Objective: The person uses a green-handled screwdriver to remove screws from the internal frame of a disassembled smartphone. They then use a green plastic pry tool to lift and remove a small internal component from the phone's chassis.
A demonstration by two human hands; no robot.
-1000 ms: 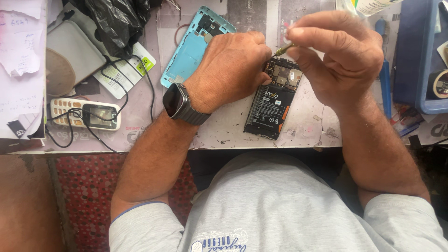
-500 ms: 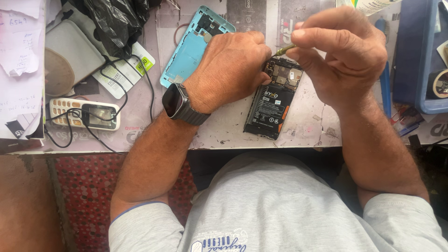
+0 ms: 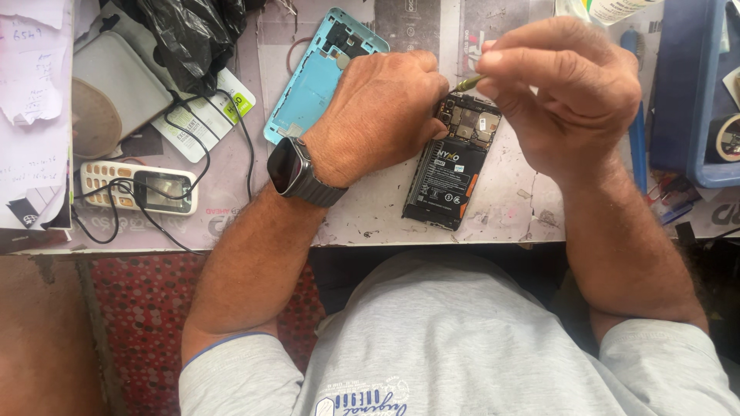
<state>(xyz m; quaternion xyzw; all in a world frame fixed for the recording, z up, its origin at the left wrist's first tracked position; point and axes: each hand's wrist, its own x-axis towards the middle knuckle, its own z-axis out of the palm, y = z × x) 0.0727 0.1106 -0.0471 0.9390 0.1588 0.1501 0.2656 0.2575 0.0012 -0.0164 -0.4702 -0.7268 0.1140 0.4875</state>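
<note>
An opened black smartphone (image 3: 451, 173) lies back-up on the worktable (image 3: 370, 223), its battery and circuit board showing. My left hand (image 3: 381, 115), with a dark watch on the wrist, presses on the phone's upper left edge. My right hand (image 3: 566, 100) is above the phone's top end, fingers pinched on a thin yellow-green tool (image 3: 466, 82) whose tip points toward my left hand. The phone's light blue back cover (image 3: 316, 73) rests face-down just left of my left hand.
An old white keypad phone (image 3: 139, 187) with a black cable sits at the left. A black plastic bag (image 3: 193, 35), paper slips (image 3: 35, 100) and a grey pad are behind it. A blue tray (image 3: 694, 92) and a blue pen (image 3: 636, 139) stand at the right.
My right hand has lifted slightly and shifted left with the tool. My left hand stays on the phone.
</note>
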